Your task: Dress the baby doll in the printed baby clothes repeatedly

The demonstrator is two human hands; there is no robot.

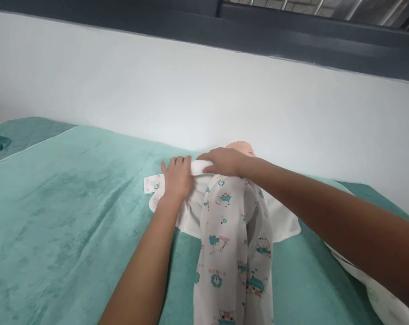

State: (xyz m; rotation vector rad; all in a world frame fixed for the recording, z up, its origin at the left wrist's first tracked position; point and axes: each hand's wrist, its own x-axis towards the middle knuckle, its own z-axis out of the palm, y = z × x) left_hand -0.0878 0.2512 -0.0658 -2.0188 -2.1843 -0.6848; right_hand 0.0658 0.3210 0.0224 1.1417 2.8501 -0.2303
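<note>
A white baby garment [221, 253] with a print of small teal and pink figures stretches from the middle of the bed toward me. My left hand [178, 177] presses on its upper left part, fingers curled over the white cloth by a short printed sleeve [153, 184]. Thumb and fingers of my right hand [225, 161] close round a white rolled band of cloth [198, 167] between the two hands. Just behind my right hand shows part of a small pink head [241, 146], of a doll or a baby; I cannot tell which. My right forearm covers the garment's right side.
A teal plush cover [72, 203] spreads over the bed up to the white wall [157, 90]. Another pale printed cloth [377, 284] lies at the lower right, partly under my right arm. A dark window frame [292, 40] runs along the top.
</note>
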